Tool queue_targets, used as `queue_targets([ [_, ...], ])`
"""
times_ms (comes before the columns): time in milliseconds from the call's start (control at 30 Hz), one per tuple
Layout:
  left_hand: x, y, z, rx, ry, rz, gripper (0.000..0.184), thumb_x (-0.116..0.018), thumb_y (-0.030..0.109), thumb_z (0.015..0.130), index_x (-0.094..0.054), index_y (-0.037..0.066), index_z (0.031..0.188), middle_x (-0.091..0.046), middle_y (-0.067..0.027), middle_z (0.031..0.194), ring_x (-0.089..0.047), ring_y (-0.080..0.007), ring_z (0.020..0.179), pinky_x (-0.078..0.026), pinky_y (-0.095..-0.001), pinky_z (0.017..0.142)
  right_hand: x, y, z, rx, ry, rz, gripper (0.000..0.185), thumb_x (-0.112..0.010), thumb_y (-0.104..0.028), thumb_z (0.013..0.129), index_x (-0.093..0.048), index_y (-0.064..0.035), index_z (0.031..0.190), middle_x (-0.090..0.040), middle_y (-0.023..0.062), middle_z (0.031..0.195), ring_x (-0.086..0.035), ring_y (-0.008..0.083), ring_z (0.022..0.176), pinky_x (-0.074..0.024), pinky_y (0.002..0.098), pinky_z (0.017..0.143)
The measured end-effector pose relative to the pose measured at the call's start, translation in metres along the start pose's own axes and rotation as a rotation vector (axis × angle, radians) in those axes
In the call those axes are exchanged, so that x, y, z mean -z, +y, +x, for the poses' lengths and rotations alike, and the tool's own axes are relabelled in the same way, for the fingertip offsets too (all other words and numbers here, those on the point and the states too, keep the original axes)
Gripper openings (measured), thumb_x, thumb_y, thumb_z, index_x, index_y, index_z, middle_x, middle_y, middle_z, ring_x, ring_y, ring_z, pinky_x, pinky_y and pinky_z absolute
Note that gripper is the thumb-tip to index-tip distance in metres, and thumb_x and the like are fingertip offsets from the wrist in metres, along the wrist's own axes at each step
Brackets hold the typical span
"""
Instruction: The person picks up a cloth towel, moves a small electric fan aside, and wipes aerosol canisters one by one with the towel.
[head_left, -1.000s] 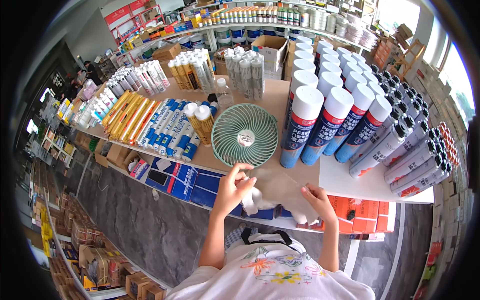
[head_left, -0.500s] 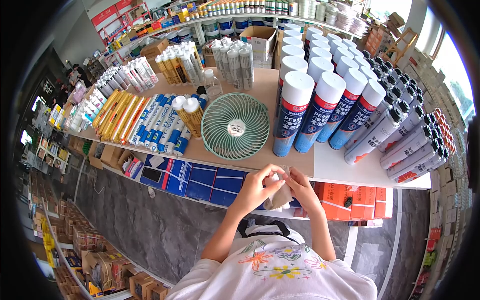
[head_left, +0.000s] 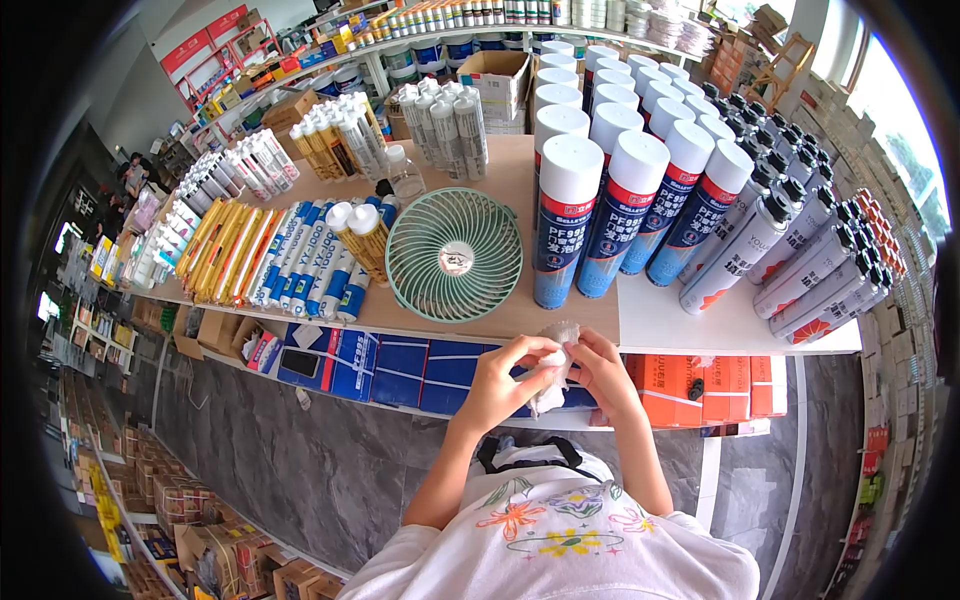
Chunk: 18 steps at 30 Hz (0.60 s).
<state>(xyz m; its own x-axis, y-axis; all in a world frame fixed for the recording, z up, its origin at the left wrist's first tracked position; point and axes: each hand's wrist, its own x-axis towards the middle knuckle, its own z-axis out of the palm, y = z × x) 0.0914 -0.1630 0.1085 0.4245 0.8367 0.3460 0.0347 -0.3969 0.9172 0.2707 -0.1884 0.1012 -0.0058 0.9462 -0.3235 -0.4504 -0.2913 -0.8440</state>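
Note:
Both hands are raised in front of the table edge, holding a crumpled whitish cloth (head_left: pixel 547 398) between them. My left hand (head_left: pixel 508 382) pinches its left side between thumb and fingers. On the other side, my right hand (head_left: pixel 604 374) has its fingers closed on the cloth's upper right part. A loose end hangs below the fingers, and a bunched part sticks up above them. Beyond the hands, on the table, lies a round green fan grille (head_left: pixel 456 259) with a pale centre. Tall blue foam cans (head_left: pixel 568 225) with white caps stand to its right.
Silver cans with black tops (head_left: pixel 735 258) fill the table's right end. Sealant tubes (head_left: pixel 320 262) and a clear bottle (head_left: pixel 405 175) are on the left. Below the tabletop sit blue boxes (head_left: pixel 402 372), a phone (head_left: pixel 299 363) and orange boxes (head_left: pixel 670 388).
The cloth now shows above the fingers, bunched upward, and its lower end hangs longer. Both hands keep hold of it. The view has shifted slightly, so most table items appear further left.

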Motion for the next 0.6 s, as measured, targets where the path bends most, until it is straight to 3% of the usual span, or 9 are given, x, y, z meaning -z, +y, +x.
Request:
queue_targets([
  [133, 0.002, 0.001, -0.002, -0.028, -0.036, 0.049, 0.031, -0.078, 0.003, 0.080, -0.067, 0.002, 0.109, -0.070, -0.0086, 0.105, -0.067, -0.0148, 0.091, -0.055, -0.0295, 0.081, 0.009, 0.003, 0.005, 0.029, -0.026, 0.044, 0.024, -0.055, -0.010, 0.097, -0.056, 0.0005, 0.118, -0.062, 0.0077, 0.111, -0.062, 0.0158, 0.105, -0.0528, 0.0333, 0.089],
  [200, 0.003, 0.007, 0.002, -0.193, -0.083, 0.151, 0.035, -0.080, 0.003, 0.077, -0.068, 0.002, 0.110, -0.070, -0.0089, 0.107, -0.066, -0.0195, 0.094, -0.053, -0.0317, 0.084, 0.012, 0.001, 0.005, 0.023, -0.057, 0.040, 0.025, -0.054, -0.009, 0.097, -0.055, 0.0008, 0.121, -0.062, 0.0074, 0.110, -0.061, 0.0161, 0.106, -0.0530, 0.0333, 0.089],
  [233, 0.002, 0.010, 0.002, -0.181, -0.082, 0.159, 0.037, -0.081, 0.002, 0.075, -0.068, 0.003, 0.109, -0.070, -0.0090, 0.108, -0.065, -0.0231, 0.097, -0.053, -0.0328, 0.084, 0.009, -0.002, 0.002, 0.013, 0.000, 0.039, 0.030, -0.055, -0.007, 0.096, -0.050, 0.0016, 0.125, -0.059, 0.0090, 0.113, -0.061, 0.0171, 0.105, -0.0540, 0.0338, 0.087],
  [400, -0.007, -0.008, 0.003, -0.226, 0.024, 0.215, 0.028, -0.076, -0.003, 0.077, -0.070, 0.002, 0.104, -0.071, -0.0083, 0.100, -0.066, -0.0213, 0.088, -0.054, -0.0317, 0.079, 0.015, 0.008, 0.006, 0.026, 0.063, 0.026, 0.036, -0.055, -0.005, 0.096, -0.045, 0.0037, 0.130, -0.056, 0.0106, 0.115, -0.061, 0.0181, 0.107, -0.0555, 0.0351, 0.088],
  [500, -0.011, -0.014, 0.001, -0.104, 0.099, 0.180, 0.022, -0.072, -0.007, 0.079, -0.071, 0.001, 0.100, -0.071, -0.0091, 0.096, -0.067, -0.0169, 0.081, -0.055, -0.0280, 0.074, 0.016, 0.011, 0.007, 0.025, -0.057, 0.076, 0.044, -0.057, -0.010, 0.097, -0.041, 0.0061, 0.135, -0.053, 0.0142, 0.123, -0.059, 0.0213, 0.114, -0.0521, 0.0381, 0.100],
  [600, -0.016, -0.017, 0.002, -0.058, 0.139, 0.089, 0.020, -0.072, -0.007, 0.081, -0.072, 0.000, 0.100, -0.071, -0.0088, 0.097, -0.068, -0.0161, 0.085, -0.055, -0.0282, 0.076, 0.010, 0.001, -0.003, 0.081, -0.096, 0.023, 0.049, -0.061, -0.012, 0.097, -0.043, 0.0073, 0.137, -0.057, 0.0162, 0.124, -0.060, 0.0218, 0.116, -0.0507, 0.0362, 0.100],
])
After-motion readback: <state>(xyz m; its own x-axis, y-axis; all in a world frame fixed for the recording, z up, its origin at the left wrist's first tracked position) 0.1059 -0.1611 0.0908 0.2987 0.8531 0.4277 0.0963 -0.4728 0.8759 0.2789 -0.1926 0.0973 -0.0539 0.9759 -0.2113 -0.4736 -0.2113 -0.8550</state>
